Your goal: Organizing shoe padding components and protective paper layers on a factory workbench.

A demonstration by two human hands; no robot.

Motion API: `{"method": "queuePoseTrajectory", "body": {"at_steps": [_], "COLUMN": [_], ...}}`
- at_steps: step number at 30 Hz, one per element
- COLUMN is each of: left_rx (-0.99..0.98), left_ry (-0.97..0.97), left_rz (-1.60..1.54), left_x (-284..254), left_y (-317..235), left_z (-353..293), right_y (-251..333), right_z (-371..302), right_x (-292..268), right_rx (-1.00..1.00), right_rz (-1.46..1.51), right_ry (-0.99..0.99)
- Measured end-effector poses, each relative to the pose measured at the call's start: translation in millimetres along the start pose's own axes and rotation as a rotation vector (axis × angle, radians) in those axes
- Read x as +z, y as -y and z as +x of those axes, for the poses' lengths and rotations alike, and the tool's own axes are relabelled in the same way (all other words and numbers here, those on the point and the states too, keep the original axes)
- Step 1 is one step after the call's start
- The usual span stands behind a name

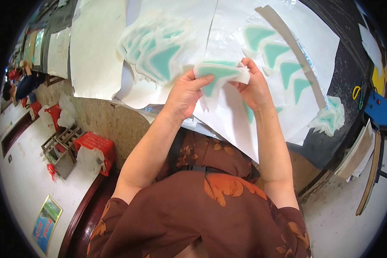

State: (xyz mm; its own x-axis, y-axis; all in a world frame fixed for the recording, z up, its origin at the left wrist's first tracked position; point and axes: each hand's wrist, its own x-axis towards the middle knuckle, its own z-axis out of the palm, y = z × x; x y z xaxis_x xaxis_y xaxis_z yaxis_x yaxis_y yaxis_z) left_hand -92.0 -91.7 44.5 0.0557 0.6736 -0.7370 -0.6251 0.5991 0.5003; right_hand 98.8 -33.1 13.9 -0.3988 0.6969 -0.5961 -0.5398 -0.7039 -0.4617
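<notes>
Between both hands, above the white-covered table, is a V-shaped fabric piece, green in the middle with a whitish border. My left hand grips its left side, thumb on top. At its right end, my right hand pinches the pale edge, with some fingers hidden behind. A heap of similar green-and-white pieces lies to the left of the hands. More such pieces lie in a slanting row on the right, and others are partly hidden beneath my right hand and forearm.
A long grey-beige strip crosses the paper beside the row. At the right edge are a small stack of pieces, yellow-handled scissors and a blue box. A red crate and stools stand left; another person is far left.
</notes>
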Motion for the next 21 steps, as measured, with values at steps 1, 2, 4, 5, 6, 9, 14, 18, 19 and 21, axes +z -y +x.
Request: {"method": "queuePoseTrajectory", "body": {"at_steps": [1,2,4,5,6,9,14,18,19,21], "left_rx": [0.014,0.018,0.097,0.089,0.120,0.174,0.089,0.018,0.007,-0.002], "left_ry": [-0.013,-0.018,-0.040,-0.028,-0.060,-0.095,-0.014,-0.016,-0.032,-0.044], "left_rz": [-0.019,-0.020,-0.020,-0.017,0.041,0.133,0.253,0.362,0.399,0.413], "left_x": [-2,-5,-5,-1,0,4,-8,1,2,1], "left_y": [0,0,4,5,7,18,32,32,32,33], "left_z": [1,2,4,6,5,12,25,30,31,32], "right_y": [10,15,42,55,68,100,118,128,128,136], "right_z": [-1,0,26,43,58,92,103,109,109,107], "right_x": [11,17,-9,-23,-29,-38,-18,-23,-25,-20], "right_rx": [-0.019,-0.038,-0.290,-0.439,-0.617,-0.805,-0.414,-0.359,-0.478,-0.399], "right_rz": [-0.152,-0.304,-0.669,-0.901,-1.177,-1.689,-2.168,-2.159,-2.203,-2.178], "right_ry": [-0.011,-0.020,-0.065,-0.146,-0.207,-0.299,-0.365,-0.268,-0.252,-0.187]}}
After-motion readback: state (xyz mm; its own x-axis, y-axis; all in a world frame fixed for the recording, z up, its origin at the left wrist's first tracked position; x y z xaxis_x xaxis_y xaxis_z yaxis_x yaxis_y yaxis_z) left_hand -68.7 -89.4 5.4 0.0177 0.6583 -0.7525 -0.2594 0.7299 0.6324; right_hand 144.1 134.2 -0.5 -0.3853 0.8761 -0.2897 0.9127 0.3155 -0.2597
